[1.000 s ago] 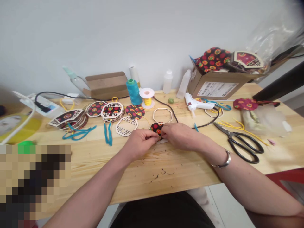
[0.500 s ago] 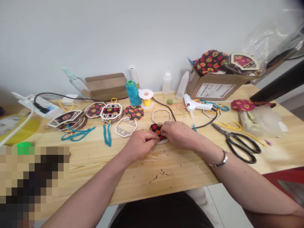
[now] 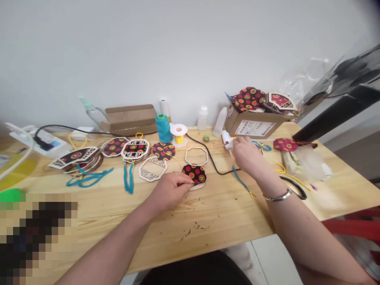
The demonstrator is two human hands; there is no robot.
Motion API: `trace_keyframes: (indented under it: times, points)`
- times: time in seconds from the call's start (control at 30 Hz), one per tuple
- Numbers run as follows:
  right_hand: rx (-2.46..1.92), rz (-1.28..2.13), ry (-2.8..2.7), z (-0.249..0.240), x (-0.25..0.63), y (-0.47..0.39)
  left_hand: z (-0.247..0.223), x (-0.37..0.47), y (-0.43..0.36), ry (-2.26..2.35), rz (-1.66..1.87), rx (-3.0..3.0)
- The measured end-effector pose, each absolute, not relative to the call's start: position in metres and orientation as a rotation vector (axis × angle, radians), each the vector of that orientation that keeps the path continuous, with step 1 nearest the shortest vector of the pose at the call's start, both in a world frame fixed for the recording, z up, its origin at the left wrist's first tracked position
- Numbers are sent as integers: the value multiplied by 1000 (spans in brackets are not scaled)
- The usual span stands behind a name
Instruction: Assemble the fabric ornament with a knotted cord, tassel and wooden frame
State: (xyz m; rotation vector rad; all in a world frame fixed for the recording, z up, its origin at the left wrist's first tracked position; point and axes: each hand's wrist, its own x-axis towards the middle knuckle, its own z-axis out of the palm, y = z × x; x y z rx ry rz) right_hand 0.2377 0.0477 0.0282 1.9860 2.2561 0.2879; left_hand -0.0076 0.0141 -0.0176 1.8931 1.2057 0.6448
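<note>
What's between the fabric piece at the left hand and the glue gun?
Head view: only the black cable, crossing otherwise bare table between the fabric piece and the glue gun.

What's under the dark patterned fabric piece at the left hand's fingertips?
Along the near edge of the dark patterned fabric piece, a strip of a pale flat piece shows. The fabric and left hand cover the rest, so its full shape can't be told.
</note>
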Motion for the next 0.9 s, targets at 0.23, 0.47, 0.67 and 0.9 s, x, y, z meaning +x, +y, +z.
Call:
trace_keyframes:
  times: [0.23, 0.47, 0.67, 0.9]
  points:
    - [1975, 275, 2165, 16, 256, 61, -17, -8, 14, 1160, 650, 1904]
    - [1988, 368, 2159, 8, 264, 71, -15, -7, 13, 1185, 672, 1870]
    - [1936, 417, 2195, 8, 268, 67, -16, -7, 14, 1193, 658, 1882]
    - [1888, 581, 2448, 21, 272, 41, -16, -8, 13, 1196, 642, 1905]
